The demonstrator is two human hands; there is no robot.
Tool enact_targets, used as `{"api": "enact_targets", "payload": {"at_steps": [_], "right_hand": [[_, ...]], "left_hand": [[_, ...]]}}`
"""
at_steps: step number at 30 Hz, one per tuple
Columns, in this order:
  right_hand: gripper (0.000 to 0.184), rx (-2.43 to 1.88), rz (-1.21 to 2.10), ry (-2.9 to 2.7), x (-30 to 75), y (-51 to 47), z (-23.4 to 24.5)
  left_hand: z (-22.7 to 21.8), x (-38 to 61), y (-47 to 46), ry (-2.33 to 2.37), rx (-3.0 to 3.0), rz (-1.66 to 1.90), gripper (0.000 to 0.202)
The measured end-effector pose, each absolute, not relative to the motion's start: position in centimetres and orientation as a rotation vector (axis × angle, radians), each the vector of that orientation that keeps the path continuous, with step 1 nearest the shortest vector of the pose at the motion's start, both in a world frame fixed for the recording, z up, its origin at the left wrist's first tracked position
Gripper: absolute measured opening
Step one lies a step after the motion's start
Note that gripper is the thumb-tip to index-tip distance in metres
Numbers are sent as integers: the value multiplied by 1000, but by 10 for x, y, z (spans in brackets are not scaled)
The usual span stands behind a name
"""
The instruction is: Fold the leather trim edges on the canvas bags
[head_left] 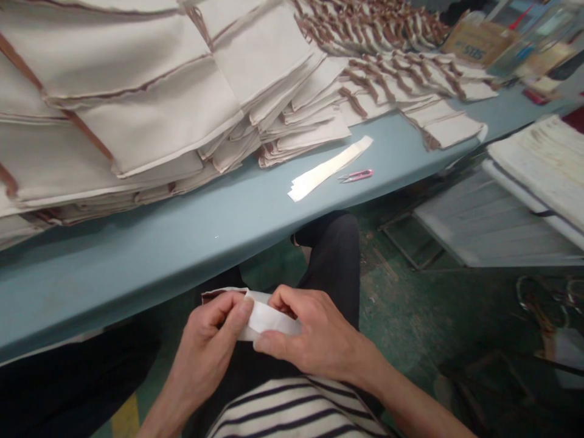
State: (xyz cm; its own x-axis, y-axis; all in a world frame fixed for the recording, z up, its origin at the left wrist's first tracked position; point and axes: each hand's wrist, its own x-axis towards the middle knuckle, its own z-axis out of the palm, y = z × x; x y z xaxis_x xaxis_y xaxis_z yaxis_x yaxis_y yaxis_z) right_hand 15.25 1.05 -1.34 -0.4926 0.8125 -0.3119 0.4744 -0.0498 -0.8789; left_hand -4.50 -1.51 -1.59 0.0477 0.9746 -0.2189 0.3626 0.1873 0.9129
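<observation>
Pinching a folded strip (264, 317), both hands (255, 340) closed.

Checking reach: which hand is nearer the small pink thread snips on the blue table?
Right. The right hand sits below the small pink thread snips, slightly leftward; the left hand is farther left. Both pinch a folded white fabric piece.

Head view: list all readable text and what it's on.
"SBS": blue print on the cardboard box, seen upside down and slightly blurred.
Packets right of the box: print too blurred to read.
White piece pinched by left hand and right hand: no print shows.
Fabric stacks, snips: no text.
</observation>
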Motion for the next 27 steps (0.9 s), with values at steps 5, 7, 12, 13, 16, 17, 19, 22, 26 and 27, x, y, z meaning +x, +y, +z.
{"api": "enact_targets", "payload": {"at_steps": [5,7,12,13,16,17,19,22,26,27], "right_hand": [[21,-1429,1373,-1978,159,-4,-20],[25,-1429,1339,-1981,158,-5,-23],[16,-1382,1264,-2022,159,-3,-21],[13,-1357,1237,-2020,160,-2,-20],[11,-1276,1111,-1993,162,-2,-15],[14,-1267,1060,-1990,162,-3,-13],[17,-1307,1031,-1994,161,-6,-9],[20,-1457,1251,-1919,159,-9,-5],[30,-1604,1552,-1791,165,-10,-12],[32,-1629,1587,-1790,167,-10,-15]], "left_hand": [[-22,-41,-13,1419,1272,774,42],[-27,-41,-13,1392,1249,751,41],[-27,-44,-15,1399,1248,769,43],[-25,-42,-15,1427,1270,789,42],[-19,-37,-16,1529,1344,839,37],[-18,-35,-15,1560,1365,854,37],[-18,-32,-13,1603,1389,890,37],[-22,-32,-9,1620,1380,920,36],[-31,-32,-5,1585,1346,927,35],[-34,-31,-6,1569,1335,929,36]]}}
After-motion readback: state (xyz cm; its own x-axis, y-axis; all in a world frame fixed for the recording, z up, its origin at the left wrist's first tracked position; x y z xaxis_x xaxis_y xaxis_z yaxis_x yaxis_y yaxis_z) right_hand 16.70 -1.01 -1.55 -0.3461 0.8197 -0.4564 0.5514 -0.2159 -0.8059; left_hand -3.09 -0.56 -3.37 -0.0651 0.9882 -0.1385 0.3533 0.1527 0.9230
